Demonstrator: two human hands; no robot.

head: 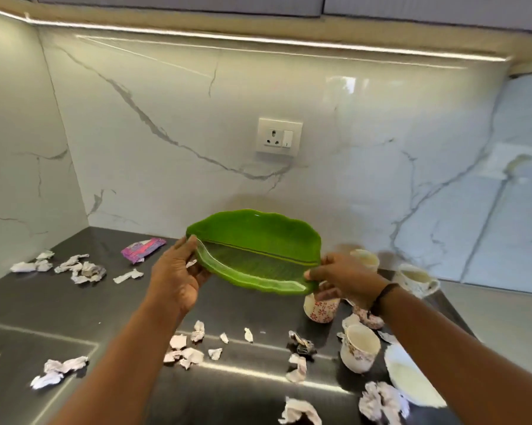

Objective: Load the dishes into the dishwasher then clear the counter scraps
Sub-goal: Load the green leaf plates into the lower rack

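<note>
— So, how far are you with the job?

— Only at the start, I think. Both my hands are clamped on the green leaf plate [255, 253]: the left hand [177, 271] grips its left end, the right hand [344, 279] pinches its right end, and the plate hangs above the desk [111, 305].

— And the rest?

— Several cups [358, 348] wait below and beyond my right hand, with a white plate [409, 381] nearer to me. Paper scraps [80, 268] lie on both sides of my hands, and a purple wrapper [142, 248] beyond the left one. The dishwasher is not visible.
</note>
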